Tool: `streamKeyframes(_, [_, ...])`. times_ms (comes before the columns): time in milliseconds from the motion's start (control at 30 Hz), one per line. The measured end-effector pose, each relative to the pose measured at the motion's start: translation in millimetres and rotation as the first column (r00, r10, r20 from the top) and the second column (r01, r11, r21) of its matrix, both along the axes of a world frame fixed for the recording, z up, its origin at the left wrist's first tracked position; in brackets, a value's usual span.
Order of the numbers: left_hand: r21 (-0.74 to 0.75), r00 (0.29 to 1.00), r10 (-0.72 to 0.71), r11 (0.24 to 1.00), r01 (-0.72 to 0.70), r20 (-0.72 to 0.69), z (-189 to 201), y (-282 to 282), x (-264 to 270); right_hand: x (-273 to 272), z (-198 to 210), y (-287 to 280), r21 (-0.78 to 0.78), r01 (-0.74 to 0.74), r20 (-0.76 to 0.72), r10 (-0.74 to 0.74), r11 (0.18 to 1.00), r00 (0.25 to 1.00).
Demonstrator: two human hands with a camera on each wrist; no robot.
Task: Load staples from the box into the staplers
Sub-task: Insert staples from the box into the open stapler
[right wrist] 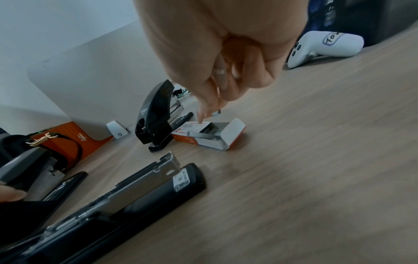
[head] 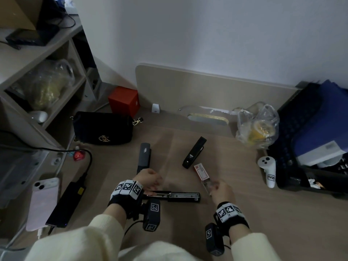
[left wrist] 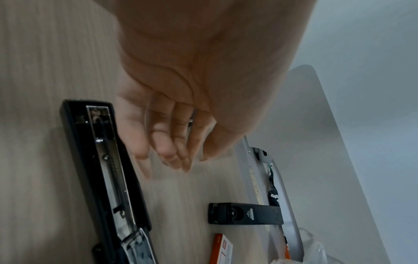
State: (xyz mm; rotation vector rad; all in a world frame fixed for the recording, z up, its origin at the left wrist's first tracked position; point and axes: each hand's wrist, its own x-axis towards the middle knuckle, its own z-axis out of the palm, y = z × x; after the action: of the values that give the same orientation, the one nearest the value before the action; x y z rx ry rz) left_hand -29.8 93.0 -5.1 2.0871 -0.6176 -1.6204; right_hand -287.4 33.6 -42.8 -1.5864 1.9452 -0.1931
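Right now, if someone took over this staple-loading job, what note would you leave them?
Left hand: open, holding nothing, beside the opened stapler.
Right hand: fingers curled at the staple box; blur hides whether it pinches a strip.
Things: opened stapler lies flat nearest the person, magazine exposed. Box is open, staples showing. Grey stapler and black stapler sit farther back.
Done: one stapler opened.
Left: load and close it, then check the other two.

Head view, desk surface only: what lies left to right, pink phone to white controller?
Pink phone → black power bank → grey stapler → black closed stapler → orange-and-white staple box → white handheld controller.
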Motion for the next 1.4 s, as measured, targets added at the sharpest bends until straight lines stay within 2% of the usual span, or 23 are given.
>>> streamKeyframes(167, [-0.070,0.999,-0.039,0.997,0.038,-0.014,0.1,-0.5,-1.7,5.0,5.3,5.6,-0.083,0.014,0.057,-0.009,0.996,0.998])
streamKeyframes(233, [-0.111,0.998,-0.050,0.993,0.045,-0.044,-0.5,-1.0,-1.5,9.4,9.0,5.0,-0.101,0.021,0.157,-0.004,0.995,0.988])
streamKeyframes(300, [-0.150,0.993,-0.072,0.987,0.057,-0.093,0.1,-2.2,-2.8,18.7,17.4,4.3,-0.101,0.004,0.320,0.029,0.995,0.947])
streamKeyframes(400, [-0.201,0.975,-0.128,0.975,0.090,-0.181,5.2,-4.8,-10.2,37.2,37.1,6.2,-0.061,-0.145,0.503,0.156,0.988,0.850])
streamKeyframes(500, [-0.253,0.951,-0.249,0.947,0.199,-0.185,8.5,-5.7,-17.8,51.0,51.3,10.1,-0.005,-0.340,0.571,0.281,0.940,0.771])
streamKeyframes(633, [-0.293,0.922,-0.339,0.915,0.277,-0.185,11.2,-2.3,-23.0,57.3,56.2,12.8,0.047,-0.434,0.580,0.329,0.900,0.745])
streamKeyframes(833, [-0.326,0.934,-0.336,0.902,0.283,-0.119,12.2,-0.2,-25.5,58.6,53.8,17.4,0.045,-0.392,0.614,0.284,0.919,0.737])
streamKeyframes(1033, [-0.298,0.980,-0.175,0.945,0.139,-0.097,6.1,-4.0,-28.8,60.8,55.3,22.1,-0.049,-0.464,0.449,0.435,0.884,0.781])
streamKeyframes(1233, [-0.271,0.977,-0.159,0.956,0.117,-0.139,3.8,-3.3,-31.2,63.2,55.9,20.2,-0.097,-0.523,0.385,0.516,0.847,0.765])
streamKeyframes(1400, [-0.229,0.978,-0.135,0.969,0.096,-0.162,4.2,-5.1,-27.0,70.5,41.7,20.8,-0.143,-0.511,0.274,0.530,0.847,0.802])
